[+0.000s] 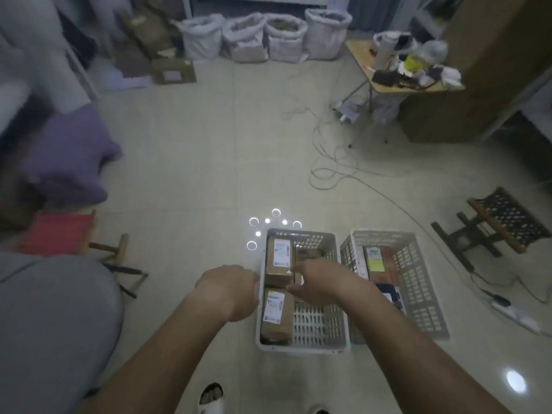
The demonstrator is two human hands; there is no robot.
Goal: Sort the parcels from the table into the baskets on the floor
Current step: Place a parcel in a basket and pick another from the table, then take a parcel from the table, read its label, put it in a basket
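Observation:
Two pale plastic baskets stand side by side on the tiled floor. The left basket (301, 346) holds brown cardboard parcels with white labels: one at the far left (278, 259), one at the near left (276, 316). The right basket (418, 294) holds a parcel with a yellow label (375, 261) and a dark item. My left hand (228, 286) hovers just outside the left basket's left wall, fingers curled, nothing seen in it. My right hand (321, 280) reaches over the left basket's middle, fingers spread, above a partly hidden parcel (298, 279).
A grey-clad person sits at the lower left. A red folding stool (59, 234) is at left, a dark woven stool (501, 222) at right. Cables and a power strip (513, 312) trail across the floor on the right. A cluttered folding table (388, 85) and sacks stand at the back.

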